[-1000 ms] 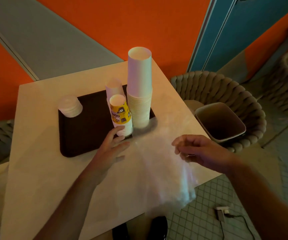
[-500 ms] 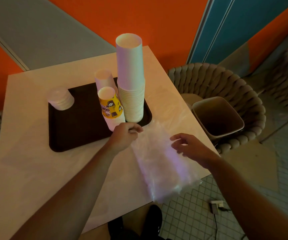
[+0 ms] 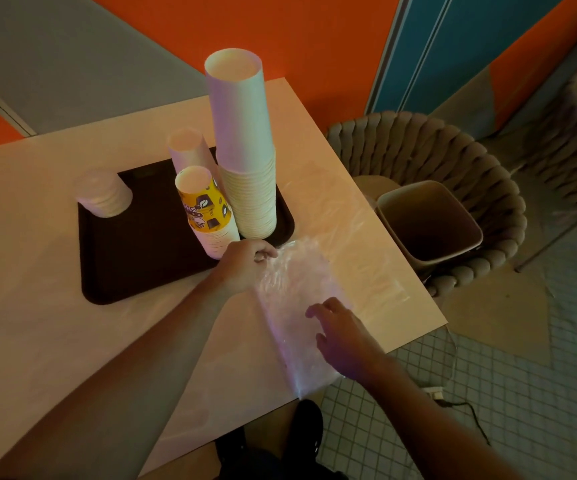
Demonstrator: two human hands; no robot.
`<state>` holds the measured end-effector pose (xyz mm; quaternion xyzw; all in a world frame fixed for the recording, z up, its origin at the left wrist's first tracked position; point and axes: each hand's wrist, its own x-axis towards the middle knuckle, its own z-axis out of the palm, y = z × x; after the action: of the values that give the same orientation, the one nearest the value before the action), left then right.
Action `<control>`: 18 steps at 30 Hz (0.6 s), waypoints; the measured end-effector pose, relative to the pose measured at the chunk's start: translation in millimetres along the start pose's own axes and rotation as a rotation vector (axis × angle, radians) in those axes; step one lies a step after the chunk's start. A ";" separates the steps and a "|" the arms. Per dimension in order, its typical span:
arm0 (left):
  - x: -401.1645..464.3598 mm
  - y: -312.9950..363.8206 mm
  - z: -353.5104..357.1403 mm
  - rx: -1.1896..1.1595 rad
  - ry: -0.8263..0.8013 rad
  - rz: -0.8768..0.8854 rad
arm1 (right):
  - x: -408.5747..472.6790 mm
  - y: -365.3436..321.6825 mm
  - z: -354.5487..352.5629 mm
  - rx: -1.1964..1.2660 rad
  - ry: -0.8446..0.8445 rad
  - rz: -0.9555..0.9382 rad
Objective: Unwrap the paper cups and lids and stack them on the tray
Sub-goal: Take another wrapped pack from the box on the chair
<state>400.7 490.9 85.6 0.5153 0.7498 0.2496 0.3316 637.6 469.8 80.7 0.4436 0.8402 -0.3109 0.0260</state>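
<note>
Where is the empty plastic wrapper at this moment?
In the head view the plastic wrapper lies on the table's near right part, just right of the tray, its far end pinched by the left hand.

Tall cup stack [image 3: 245, 161], centre frame: matt white paper, smooth walls, ribbed where rims nest. Shorter stack [image 3: 207, 213] left of it: paper, yellow printed top cup, slight sheen. Lid stack [image 3: 104, 194], left: looks like white plastic, semi-matt. Tray [image 3: 141, 251]: dark brown, plastic-looking, matt. Wrapper [image 3: 297, 306], lower centre: thin clear plastic film, crinkled, glossy highlights. Table [image 3: 37, 306]: pale, smooth, satin finish. Chair [image 3: 436, 161], right: thick woven rope, rough. Bin [image 3: 429, 223] on it: smooth, beige, plastic-looking. Floor [image 3: 488, 393], lower right: small matt tiles.
</note>
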 end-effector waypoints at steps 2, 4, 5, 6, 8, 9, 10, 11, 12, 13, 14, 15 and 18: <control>-0.5 3.5 -0.2 0.019 -0.028 0.022 | 0.0 -1.0 3.4 -0.021 0.008 -0.009; 0.2 4.0 0.0 0.040 -0.044 0.049 | -0.3 -2.2 4.3 -0.056 0.032 -0.018; -0.1 3.7 -0.1 0.045 -0.047 0.056 | -0.6 -3.1 4.0 -0.073 0.031 -0.011; -0.1 3.3 -0.2 0.055 -0.048 0.060 | -0.4 -2.4 5.1 -0.077 0.030 -0.004; 0.9 2.2 -1.0 0.069 -0.045 0.061 | 0.0 -1.5 7.3 -0.086 -0.002 0.020; 0.3 2.9 -1.5 0.078 -0.047 0.065 | -0.1 -1.4 7.3 -0.095 -0.024 0.034; -0.5 4.4 -2.3 0.100 -0.040 0.077 | 0.6 0.5 9.4 -0.102 -0.034 0.035; -1.1 4.9 -2.1 0.138 -0.013 0.113 | 0.8 0.8 10.9 -0.111 -0.052 0.036; -1.5 5.0 -0.8 0.202 0.031 0.166 | 2.0 2.8 13.3 -0.125 -0.060 0.039; -3.3 5.4 1.7 0.276 0.068 0.214 | 2.2 2.0 14.0 -0.139 -0.074 0.049; -5.9 8.2 5.2 0.344 0.093 0.247 | 3.0 3.3 16.9 -0.143 -0.079 0.043; -8.2 12.4 9.7 0.404 0.086 0.286 | 3.5 2.1 17.4 -0.147 -0.092 0.043; -14.3 29.8 29.6 0.561 -0.188 0.363 | 5.9 0.6 20.3 -0.207 -0.082 0.025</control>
<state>444.7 488.8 90.9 0.7319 0.6517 0.0402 0.1948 629.8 463.2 62.1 0.4359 0.8604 -0.2399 0.1099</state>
